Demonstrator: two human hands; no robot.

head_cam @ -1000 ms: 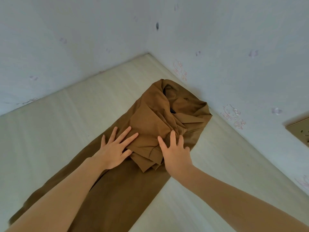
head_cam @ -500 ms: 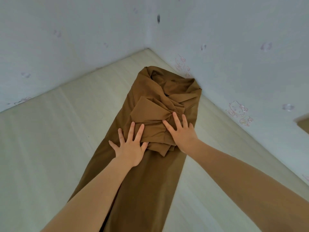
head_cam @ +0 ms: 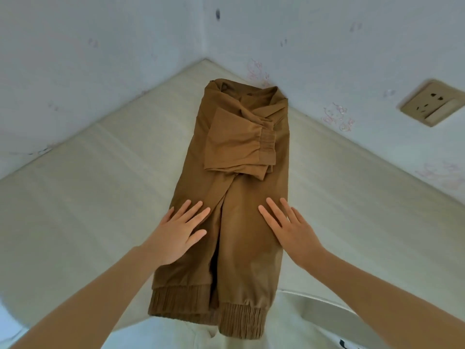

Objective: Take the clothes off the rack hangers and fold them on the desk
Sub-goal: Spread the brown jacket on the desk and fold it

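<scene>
A brown jacket point(head_cam: 241, 217) lies lengthwise on the pale desk point(head_cam: 95, 187), its collar toward the wall corner and its ribbed hem hanging over the near edge. Both sleeves are folded across the upper body, with an elastic cuff point(head_cam: 267, 144) on top. My left hand point(head_cam: 180, 231) lies flat with straight fingers on the jacket's left side. Flat on its right side rests my right hand point(head_cam: 289, 227), fingers spread. Neither hand grips the cloth.
Two pale blue walls meet in a corner behind the desk. A beige wall socket point(head_cam: 431, 103) sits on the right wall. Bare desk surface lies to both sides of the jacket. A white rounded object point(head_cam: 327, 311) shows below the desk edge at lower right.
Both hands slid down from the folded sleeves toward me along the jacket body. The cloth now lies flatter and straighter. The camera tilted down, bringing the hem into view.
</scene>
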